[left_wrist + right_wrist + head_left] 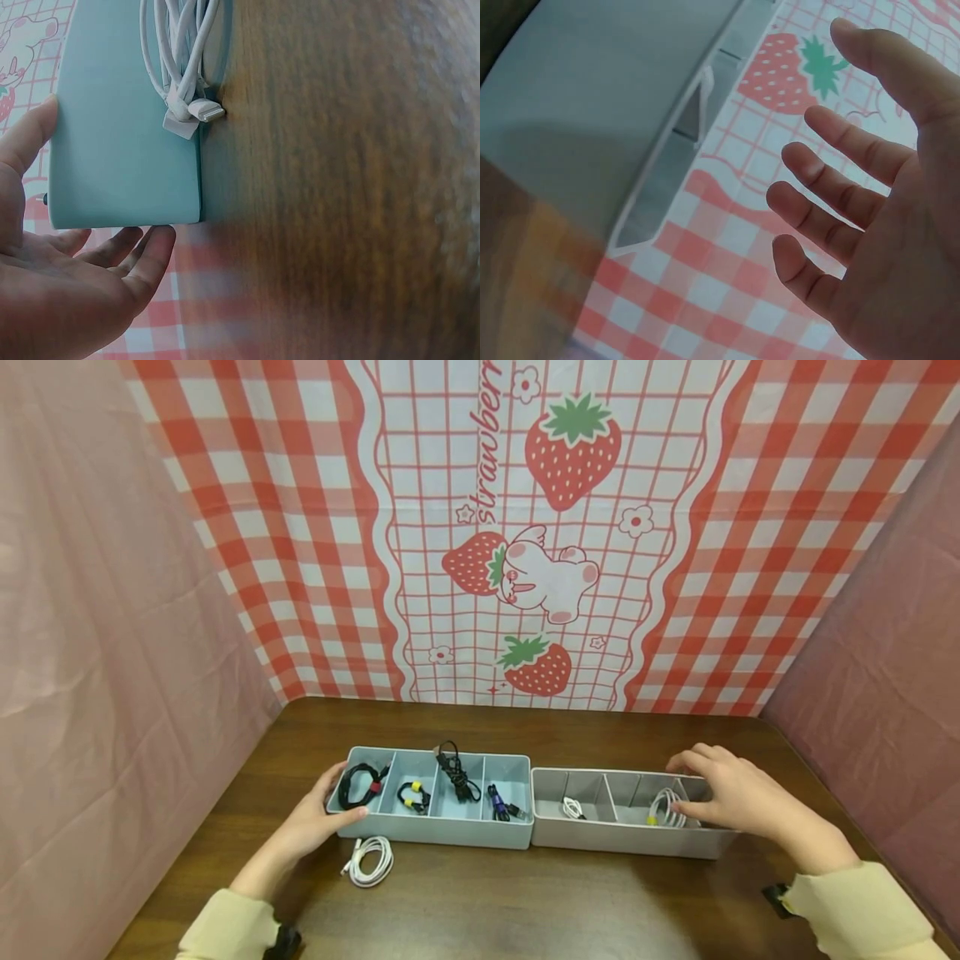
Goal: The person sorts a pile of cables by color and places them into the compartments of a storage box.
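A light blue divided storage box [427, 828] stands on the table, with coiled dark cables in its compartments. My left hand [315, 814] holds its left end, thumb at the front rim; in the left wrist view the fingers [154, 259] lie against the end wall. Butted to its right is a grey divided box [630, 839]. Inside the grey box are a small white cable [573, 808] and a pale coiled cable with a yellow tie [663, 810]. Over the grey box's right end hovers my right hand [738, 793], fingers spread, apart from the box in the right wrist view.
A coiled white cable [368, 862] lies on the wooden table [480, 902] just in front of the blue box. Behind the table hangs a red checked cloth [330, 568] with strawberries, and pink cloths [127, 610] hang at both sides.
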The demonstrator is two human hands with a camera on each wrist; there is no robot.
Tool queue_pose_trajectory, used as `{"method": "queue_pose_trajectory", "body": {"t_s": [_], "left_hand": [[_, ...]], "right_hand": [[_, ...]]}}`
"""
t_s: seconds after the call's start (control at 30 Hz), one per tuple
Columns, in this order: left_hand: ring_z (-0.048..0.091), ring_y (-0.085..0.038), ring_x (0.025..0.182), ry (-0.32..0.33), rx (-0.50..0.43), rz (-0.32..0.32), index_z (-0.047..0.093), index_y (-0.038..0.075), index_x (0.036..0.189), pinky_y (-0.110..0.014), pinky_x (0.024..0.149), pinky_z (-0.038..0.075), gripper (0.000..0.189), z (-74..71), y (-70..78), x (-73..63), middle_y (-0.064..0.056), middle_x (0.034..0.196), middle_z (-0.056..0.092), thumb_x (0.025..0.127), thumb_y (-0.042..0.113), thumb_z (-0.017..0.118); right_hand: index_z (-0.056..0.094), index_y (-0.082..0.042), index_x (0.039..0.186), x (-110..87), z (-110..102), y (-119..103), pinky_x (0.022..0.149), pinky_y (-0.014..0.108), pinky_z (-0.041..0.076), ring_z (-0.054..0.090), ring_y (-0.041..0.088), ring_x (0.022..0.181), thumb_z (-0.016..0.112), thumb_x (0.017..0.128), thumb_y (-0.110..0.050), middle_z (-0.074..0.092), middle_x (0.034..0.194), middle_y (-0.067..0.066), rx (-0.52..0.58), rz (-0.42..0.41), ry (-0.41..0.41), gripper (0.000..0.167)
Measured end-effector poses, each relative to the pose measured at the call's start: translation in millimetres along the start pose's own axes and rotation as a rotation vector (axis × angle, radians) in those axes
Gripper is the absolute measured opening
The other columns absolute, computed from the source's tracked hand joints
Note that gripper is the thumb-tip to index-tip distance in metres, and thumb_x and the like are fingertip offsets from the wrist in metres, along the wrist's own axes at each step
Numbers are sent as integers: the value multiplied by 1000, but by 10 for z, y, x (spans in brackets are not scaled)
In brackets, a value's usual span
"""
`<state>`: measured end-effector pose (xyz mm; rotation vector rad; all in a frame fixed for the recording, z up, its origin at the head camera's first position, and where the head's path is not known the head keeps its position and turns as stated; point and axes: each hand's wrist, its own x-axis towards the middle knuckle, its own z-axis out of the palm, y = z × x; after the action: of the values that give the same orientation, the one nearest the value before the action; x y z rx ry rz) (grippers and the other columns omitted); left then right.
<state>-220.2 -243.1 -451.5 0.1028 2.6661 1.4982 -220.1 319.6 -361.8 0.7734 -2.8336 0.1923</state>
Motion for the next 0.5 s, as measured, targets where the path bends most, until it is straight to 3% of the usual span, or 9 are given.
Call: {"method": "queue_pose_trajectory", "body": {"t_s": [0.5], "left_hand": [[24, -40, 137, -15, -22, -17, 18, 9, 149, -58, 109, 20, 86, -10, 6, -3, -25, 150, 26, 84, 29, 71]], "right_hand": [[63, -18, 104, 104, -142, -241, 67, 41, 47, 59, 18, 84, 78, 74, -41, 61, 99, -2, -19, -34, 108, 40]]}}
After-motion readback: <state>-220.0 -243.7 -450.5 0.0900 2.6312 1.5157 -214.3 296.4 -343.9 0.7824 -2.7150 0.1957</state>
